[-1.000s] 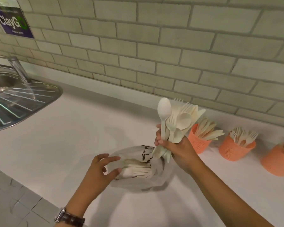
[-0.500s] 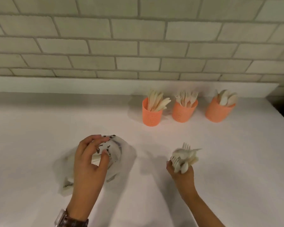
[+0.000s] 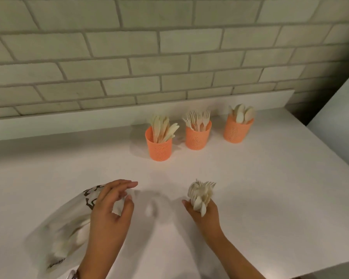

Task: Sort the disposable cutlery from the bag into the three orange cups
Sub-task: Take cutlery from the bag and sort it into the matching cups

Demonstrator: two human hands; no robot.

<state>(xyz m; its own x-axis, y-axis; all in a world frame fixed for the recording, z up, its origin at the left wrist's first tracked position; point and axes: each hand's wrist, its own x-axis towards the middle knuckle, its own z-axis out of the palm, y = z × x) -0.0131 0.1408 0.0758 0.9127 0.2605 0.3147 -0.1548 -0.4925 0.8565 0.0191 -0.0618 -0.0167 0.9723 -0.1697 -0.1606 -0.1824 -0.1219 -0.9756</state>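
Note:
Three orange cups stand in a row near the back wall: the left cup (image 3: 159,147) holds knives, the middle cup (image 3: 197,136) holds forks, the right cup (image 3: 237,129) holds spoons. My right hand (image 3: 205,213) grips a bundle of cream cutlery (image 3: 200,194), forks and spoons pointing up, in front of the cups. My left hand (image 3: 109,212) pinches the mouth of a clear plastic bag (image 3: 65,234) lying on the counter at the lower left. More cutlery shows blurred inside the bag.
The white counter (image 3: 270,188) ends at a front edge at the lower right and at a right edge past the spoon cup. A brick wall (image 3: 169,57) with a low white ledge runs behind the cups. I wear a watch (image 3: 74,274) on my left wrist.
The view swung right from the sink to the cups. My right hand lowered the bundle from above the bag to just over the counter. My left hand took hold of the bag's mouth.

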